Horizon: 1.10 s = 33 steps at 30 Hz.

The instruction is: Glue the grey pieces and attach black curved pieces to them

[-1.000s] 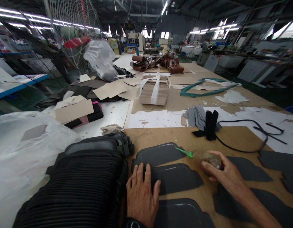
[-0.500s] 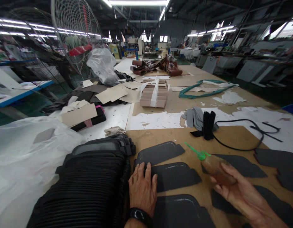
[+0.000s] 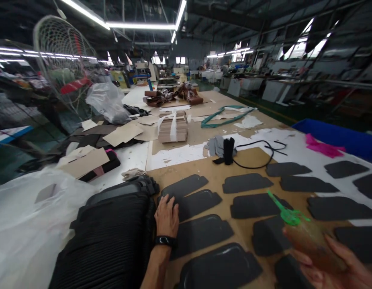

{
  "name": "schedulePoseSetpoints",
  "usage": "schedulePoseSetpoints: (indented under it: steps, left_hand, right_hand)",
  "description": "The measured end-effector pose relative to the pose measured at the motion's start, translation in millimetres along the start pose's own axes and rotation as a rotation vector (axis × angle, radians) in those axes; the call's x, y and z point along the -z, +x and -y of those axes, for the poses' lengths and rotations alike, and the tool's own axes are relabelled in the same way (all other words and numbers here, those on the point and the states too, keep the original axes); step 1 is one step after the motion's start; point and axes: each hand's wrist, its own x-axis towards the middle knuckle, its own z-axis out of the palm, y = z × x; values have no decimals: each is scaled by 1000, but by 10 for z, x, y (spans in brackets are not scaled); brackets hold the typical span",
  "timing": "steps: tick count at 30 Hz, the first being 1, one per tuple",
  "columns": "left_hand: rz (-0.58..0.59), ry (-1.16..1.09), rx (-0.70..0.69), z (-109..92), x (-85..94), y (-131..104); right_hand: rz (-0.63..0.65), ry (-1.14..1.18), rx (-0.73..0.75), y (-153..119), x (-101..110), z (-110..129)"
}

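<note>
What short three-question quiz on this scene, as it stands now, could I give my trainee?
1. Which hand holds the container with the green tip?
2. True or false: all the loose gray pieces on the table are piled in one heap.
3. Fill the gap: the black stack is on the ____ side of the left hand.

Key:
1. The right hand.
2. False; many gray pieces lie spread out.
3. left

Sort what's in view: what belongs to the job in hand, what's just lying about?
Likely job:
translucent brown container with green nozzle, in the right hand
flat dark grey panels, one under the left hand

Apparently lying about:
crumpled pink cloth
teal looped strip
</note>
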Motion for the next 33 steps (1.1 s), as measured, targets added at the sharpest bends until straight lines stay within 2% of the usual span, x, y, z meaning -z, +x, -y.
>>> schedulePoseSetpoints:
  steps: [4, 6, 8, 9, 11, 13, 14, 17, 20, 23, 26, 30, 33]
  left_hand:
    - [-110, -119, -111, 48, 69, 119]
    - [-144, -185, -187, -55, 182, 113]
    - [-140, -254, -295, -260, 321, -39]
    - [-115, -289, -364, -394, 386, -190]
    - [-33, -339, -504, -706, 471, -649]
    - [57, -387, -664, -1057, 449, -1261]
    - [53, -406, -714, -1241, 391, -1587]
    - [-115, -515, -724, -1796, 100, -2452]
    - [-192, -465, -619, -2245, -155, -2974]
    - [-242, -424, -660, -2456, -248, -3185]
    - [-240, -372, -783, -2457, -232, -3236]
    - [-116, -265, -858, -2381, -152, -3237]
    - [6, -197, -895, -2372, -70, -3237]
  right_hand:
    - [-41, 208, 10, -497, 436, -102]
    - [-57, 281, 45, -754, 560, -162]
    - [-83, 330, 95, -969, 635, -217]
    - [-100, 348, 121, -1053, 670, -242]
    - [-136, 362, 133, -1170, 762, -288]
    - [-167, 356, 116, -1231, 904, -319]
    - [-182, 352, 98, -1247, 996, -326]
    - [-227, 333, 29, -1263, 1323, -303]
    - [-277, 253, -31, -1262, 1662, -247]
    - [-295, 66, -76, -1249, 1913, -212]
    - [-253, -160, -41, -1210, 2038, -205]
    - [-196, -558, 109, -1089, 2149, -184]
    - [-80, -837, 231, -943, 2297, -156]
